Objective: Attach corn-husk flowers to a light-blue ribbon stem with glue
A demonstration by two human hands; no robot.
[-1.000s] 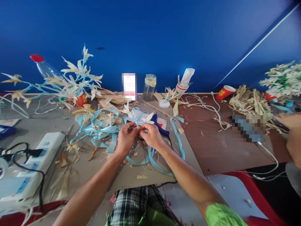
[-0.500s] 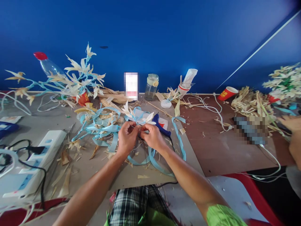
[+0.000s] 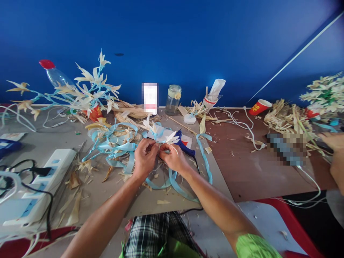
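My left hand (image 3: 144, 157) and my right hand (image 3: 173, 157) meet above the table, both with fingers pinched on a thin stem wound with light blue ribbon (image 3: 158, 137). Pale corn-husk petals (image 3: 172, 137) stick out from the stem just beyond my fingertips. Long loops of the blue ribbon (image 3: 172, 184) trail down under my wrists. A blue glue gun (image 3: 184, 145) lies right behind my right hand.
A tangle of blue ribbon and husk flowers (image 3: 115, 143) lies left of my hands. A power strip (image 3: 40, 186) sits at the near left. A glass jar (image 3: 172, 99), red paper cups (image 3: 259, 106), husk piles (image 3: 287, 116) and white cables (image 3: 242, 125) are farther back. Another person's hand (image 3: 335, 157) is at the right edge.
My hands have stayed in place, and my fingers have shifted slightly on the stem. The husk petals now sit a little higher and more to the right.
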